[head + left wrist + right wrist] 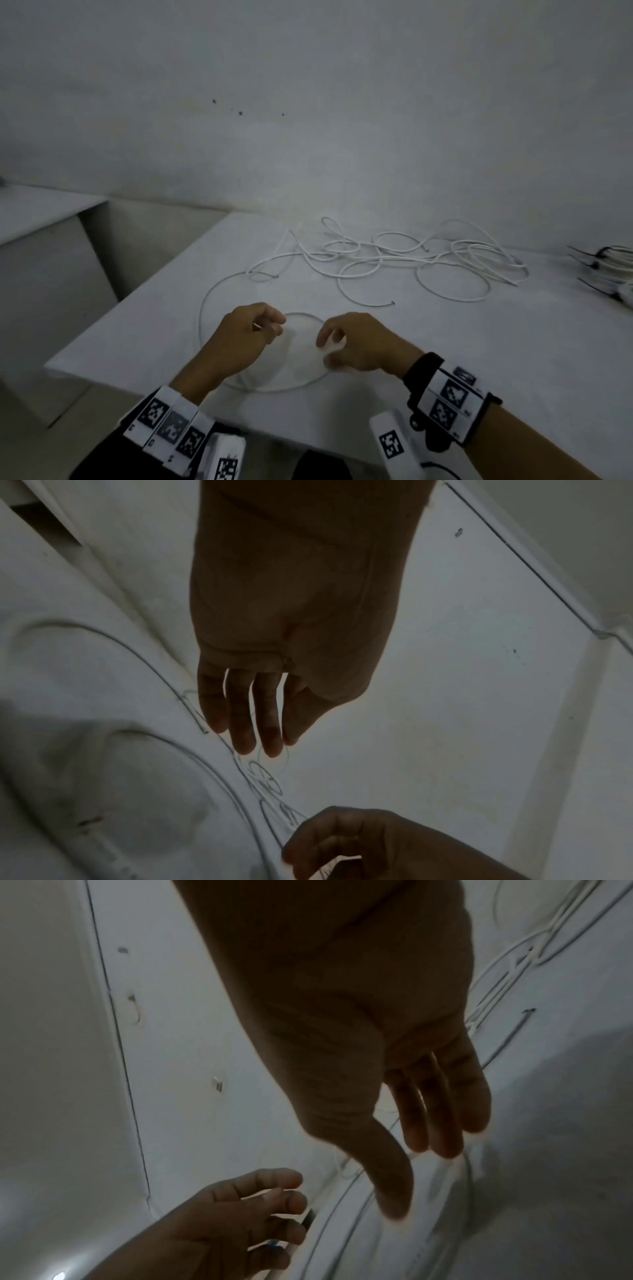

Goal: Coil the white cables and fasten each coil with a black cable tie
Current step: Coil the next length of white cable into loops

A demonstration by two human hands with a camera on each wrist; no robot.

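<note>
Fingers point(274, 320) of the left hand point(245, 339): curled, pinching the near end of the white cable point(294, 385), a short stub poking out behind the knuckles. Anchors that end, by the look of it, so the loop cannot spring open. Over to the right hand point(358, 342): hovering at the loop's right edge, fingers bent and blurred in the head view, straighter in the wrist view; cannot tell whether gripping the strand or merely brushing it. Probably guiding the next turn onto the first. Lying flat on the table point(445, 359) between both hands, one round loop, with a wider arc trailing off left and back toward the loose cables point(394, 267). Parked far right, clear of the working spot, finished coils point(620, 262) with black cable ties point(596, 265). Early in this coil; no tie in reach yet.
</note>
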